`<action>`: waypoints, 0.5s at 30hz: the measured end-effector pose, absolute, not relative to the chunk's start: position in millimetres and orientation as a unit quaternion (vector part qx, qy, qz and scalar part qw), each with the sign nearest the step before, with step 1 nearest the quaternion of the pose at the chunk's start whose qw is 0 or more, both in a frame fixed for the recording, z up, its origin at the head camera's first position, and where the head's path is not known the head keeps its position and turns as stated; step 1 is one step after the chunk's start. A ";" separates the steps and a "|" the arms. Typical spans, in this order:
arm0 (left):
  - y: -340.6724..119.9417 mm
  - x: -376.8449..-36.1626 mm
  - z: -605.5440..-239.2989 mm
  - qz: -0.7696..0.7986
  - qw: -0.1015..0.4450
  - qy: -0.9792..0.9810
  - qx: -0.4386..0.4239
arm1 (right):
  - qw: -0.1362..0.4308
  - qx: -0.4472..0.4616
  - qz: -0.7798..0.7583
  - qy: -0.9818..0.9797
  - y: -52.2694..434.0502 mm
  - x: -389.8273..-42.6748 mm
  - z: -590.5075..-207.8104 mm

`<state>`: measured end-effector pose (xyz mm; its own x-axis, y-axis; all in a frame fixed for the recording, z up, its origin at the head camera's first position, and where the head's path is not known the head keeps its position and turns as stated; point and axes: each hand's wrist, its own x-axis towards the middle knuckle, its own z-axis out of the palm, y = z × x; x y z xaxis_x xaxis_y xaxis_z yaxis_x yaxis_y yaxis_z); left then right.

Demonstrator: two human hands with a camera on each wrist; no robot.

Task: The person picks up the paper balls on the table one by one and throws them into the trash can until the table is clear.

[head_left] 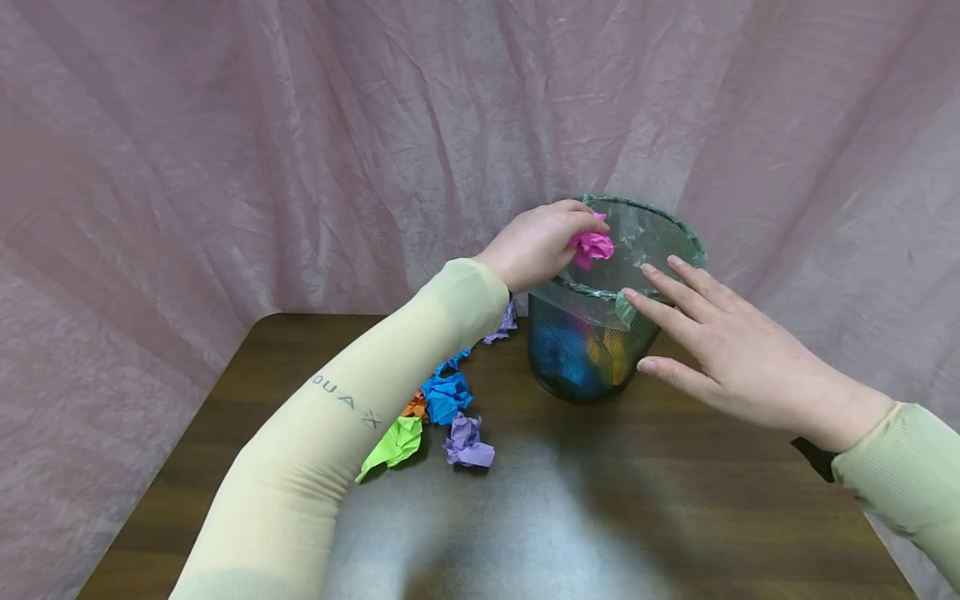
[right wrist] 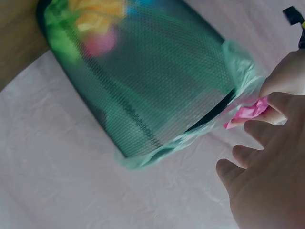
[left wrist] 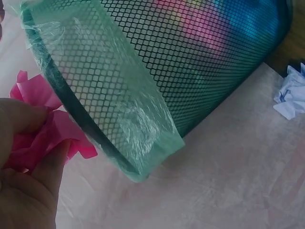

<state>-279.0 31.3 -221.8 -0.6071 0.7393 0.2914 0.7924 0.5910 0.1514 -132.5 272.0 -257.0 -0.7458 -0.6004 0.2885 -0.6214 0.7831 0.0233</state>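
A crumpled pink paper ball point(head_left: 592, 244) is pinched by my left hand point(head_left: 542, 242) over the mouth of a mesh wastebasket point(head_left: 551, 342). In the left wrist view, thumb and fingers grip the pink paper point(left wrist: 59, 131) right at the basket's rim. A thin green plastic bag point(head_left: 622, 310) lines the basket and folds over its edge. Crumpled papers in blue, yellow and pink show through the mesh. My right hand point(head_left: 720, 350) has its fingers spread, fingertips near the rim on the right side, holding nothing.
Left of the basket, on the dark wooden table point(head_left: 712, 517), lie several crumpled papers: a purple one point(head_left: 468, 442), a blue one point(head_left: 447, 396), a green one point(head_left: 396, 443), an orange one point(head_left: 415, 405) and a lavender one point(head_left: 502, 325). A pink curtain point(head_left: 360, 150) hangs behind.
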 end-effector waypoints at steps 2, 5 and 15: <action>34.9 -279.8 -221.3 -0.125 0.096 -0.890 -0.428 | 0.133 0.310 0.040 -0.940 276.0 -136.2 -255.1; 39.7 -279.7 -221.1 -0.112 0.089 -0.895 -0.423 | 0.129 0.291 0.043 -0.947 280.4 -141.5 -252.7; 44.0 -278.1 -223.3 -0.097 0.095 -0.904 -0.405 | 0.123 0.276 0.034 -0.953 279.6 -147.0 -253.1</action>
<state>-278.1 44.0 -223.3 -0.6545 0.7137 0.2495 0.7503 0.6537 0.0986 -147.0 279.6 -253.1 -0.8170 -0.5184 0.2524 -0.5350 0.8448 0.0032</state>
